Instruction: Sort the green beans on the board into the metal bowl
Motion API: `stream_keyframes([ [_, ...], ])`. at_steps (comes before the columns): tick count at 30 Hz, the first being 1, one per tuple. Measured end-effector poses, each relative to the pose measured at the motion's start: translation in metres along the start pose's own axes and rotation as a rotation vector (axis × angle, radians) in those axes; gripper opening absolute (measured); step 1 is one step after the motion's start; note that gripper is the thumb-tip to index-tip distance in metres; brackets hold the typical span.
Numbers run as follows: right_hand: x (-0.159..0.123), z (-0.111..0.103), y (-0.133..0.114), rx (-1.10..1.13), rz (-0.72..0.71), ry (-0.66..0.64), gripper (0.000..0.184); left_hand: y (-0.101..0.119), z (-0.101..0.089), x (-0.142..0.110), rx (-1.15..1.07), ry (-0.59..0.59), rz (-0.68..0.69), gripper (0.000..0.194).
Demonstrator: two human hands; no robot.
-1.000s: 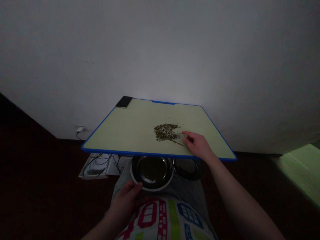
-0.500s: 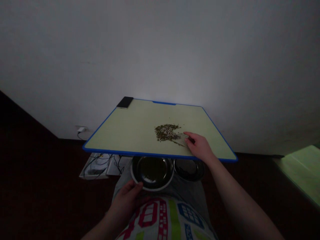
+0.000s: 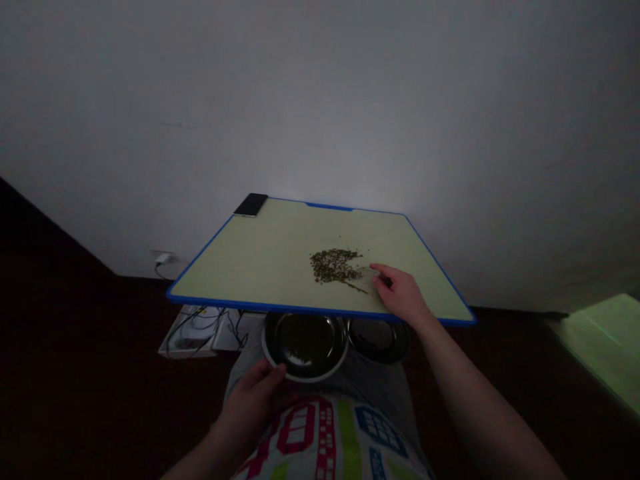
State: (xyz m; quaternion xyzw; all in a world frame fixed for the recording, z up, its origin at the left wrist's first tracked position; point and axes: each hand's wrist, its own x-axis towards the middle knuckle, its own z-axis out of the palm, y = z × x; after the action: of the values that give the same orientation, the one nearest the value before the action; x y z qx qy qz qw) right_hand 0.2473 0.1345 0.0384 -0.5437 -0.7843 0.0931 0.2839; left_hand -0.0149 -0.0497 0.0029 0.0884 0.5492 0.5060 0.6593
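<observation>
A loose pile of small dark green seeds (image 3: 334, 265) lies on a pale green board with a blue edge (image 3: 240, 267), trailing a thin line of seeds towards my right hand (image 3: 401, 292). That hand rests on the board at the pile's right side, its fingers pinched on a thin pale translucent card (image 3: 371, 272). Low down, my left hand (image 3: 249, 397) grips the rim of a steel bowl (image 3: 305, 347) on my lap. The bowl's inside is dark, and I cannot tell what it holds.
A second steel bowl (image 3: 379, 341) sits beside the first, partly under the board. A black phone (image 3: 251, 205) lies at the board's far left corner. Cables and white papers (image 3: 197, 331) are on the floor at left, below a wall plug (image 3: 163, 258).
The view has drifted slightly. My right hand sits a little further right beside the seeds, and the seed pile looks unchanged.
</observation>
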Motion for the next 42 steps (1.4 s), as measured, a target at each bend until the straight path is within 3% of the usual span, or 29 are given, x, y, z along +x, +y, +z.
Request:
stream_keyframes([
  [42,0.0059,0.0013,-0.0055,0.008,-0.042,-0.041,0.039,-0.0045,-0.0028,0.0025,-0.025,-0.010,-0.006,0.009],
])
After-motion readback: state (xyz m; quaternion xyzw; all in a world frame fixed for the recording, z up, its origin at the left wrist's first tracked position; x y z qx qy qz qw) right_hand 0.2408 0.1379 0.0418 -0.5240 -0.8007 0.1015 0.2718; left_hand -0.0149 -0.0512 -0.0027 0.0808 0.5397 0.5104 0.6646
